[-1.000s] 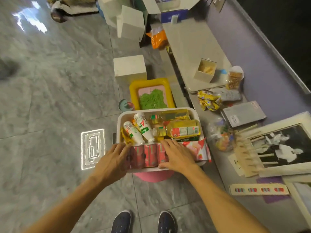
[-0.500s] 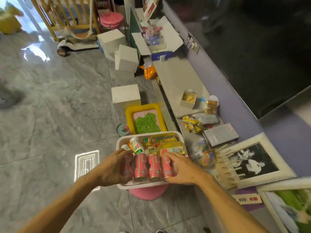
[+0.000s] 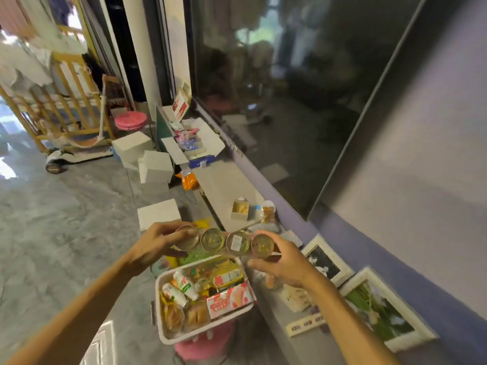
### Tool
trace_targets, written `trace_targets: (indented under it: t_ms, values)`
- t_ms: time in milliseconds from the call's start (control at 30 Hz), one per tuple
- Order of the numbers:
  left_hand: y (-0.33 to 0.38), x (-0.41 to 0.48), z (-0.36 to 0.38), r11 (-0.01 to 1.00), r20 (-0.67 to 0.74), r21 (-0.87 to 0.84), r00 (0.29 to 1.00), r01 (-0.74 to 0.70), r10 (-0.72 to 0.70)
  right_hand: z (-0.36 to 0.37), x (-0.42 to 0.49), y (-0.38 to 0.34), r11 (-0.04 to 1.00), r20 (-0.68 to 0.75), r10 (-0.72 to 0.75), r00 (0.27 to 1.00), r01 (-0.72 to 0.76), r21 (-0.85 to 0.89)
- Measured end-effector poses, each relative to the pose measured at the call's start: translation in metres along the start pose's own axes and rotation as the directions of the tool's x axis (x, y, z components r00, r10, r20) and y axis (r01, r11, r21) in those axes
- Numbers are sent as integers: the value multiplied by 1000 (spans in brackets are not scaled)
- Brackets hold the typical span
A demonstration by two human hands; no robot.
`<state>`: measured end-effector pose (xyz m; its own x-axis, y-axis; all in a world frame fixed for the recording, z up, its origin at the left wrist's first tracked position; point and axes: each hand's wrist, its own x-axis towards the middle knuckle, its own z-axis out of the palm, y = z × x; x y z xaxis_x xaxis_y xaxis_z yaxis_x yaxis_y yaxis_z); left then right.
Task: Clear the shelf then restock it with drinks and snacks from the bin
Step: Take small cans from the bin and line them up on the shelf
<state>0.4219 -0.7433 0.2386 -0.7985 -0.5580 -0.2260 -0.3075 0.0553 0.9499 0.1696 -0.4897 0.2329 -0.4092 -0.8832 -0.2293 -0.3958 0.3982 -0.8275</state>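
Observation:
A row of several drink cans (image 3: 225, 242), their metal ends facing me, hangs in the air above the bin. My left hand (image 3: 158, 245) clamps the row's left end and my right hand (image 3: 283, 262) clamps its right end, pressing the cans together. Below them the white bin (image 3: 160, 320) sits on a pink stool and holds small white bottles (image 3: 181, 287), yellow drink bottles (image 3: 224, 275), a pink snack pack (image 3: 229, 299) and other snacks. The low grey shelf (image 3: 224, 185) runs along the purple wall behind the cans.
On the shelf lie a small open box (image 3: 239, 209), a snack jar (image 3: 268, 213), framed pictures (image 3: 326, 262) and an open white carton (image 3: 192, 146). White cubes (image 3: 155, 165) and an orange bag (image 3: 188, 180) stand on the grey tiled floor. A large dark screen (image 3: 276, 88) hangs above.
Both hands have lifted the row of cans out of the bin and tipped it so the ends face me. The view has swung upward toward the wall.

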Motion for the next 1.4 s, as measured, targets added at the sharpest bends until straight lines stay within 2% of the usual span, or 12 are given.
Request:
trace_targets:
  t_ms: [133,267,467,533,667,767,867,1033,1233,1400]
  values:
    - [36,-16,11,999,72,-21,997,-40,41,-10,-62,-37,993,-202,-31,979,7,-120]
    - [70,-33,38,984,249,60,958,-165,145,-17,-127,-49,990,-391,26,920,-78,-116]
    - [119,-57,109,865,482,152,801,-477,357,-26,-245,-47,978,-622,115,774,-200,-67]
    - [133,-66,143,821,530,161,750,-548,397,-28,-294,-43,965,-673,150,724,-255,-59]
    - [151,-96,229,749,647,136,631,-648,428,-29,-404,-30,932,-783,224,581,-362,-2]
    - [160,-132,300,722,674,65,564,-689,477,-25,-489,-17,915,-833,257,490,-401,46]
    - [161,-173,376,695,737,32,487,-718,468,-21,-573,4,890,-860,313,404,-441,116]
    - [152,-260,496,697,784,-36,413,-716,464,-15,-709,41,849,-864,385,324,-491,194]
    - [140,-340,613,740,811,-97,378,-666,446,-22,-831,85,826,-857,423,295,-514,231]
    - [137,-370,685,746,807,-72,401,-662,434,-46,-877,137,807,-848,454,274,-530,261]
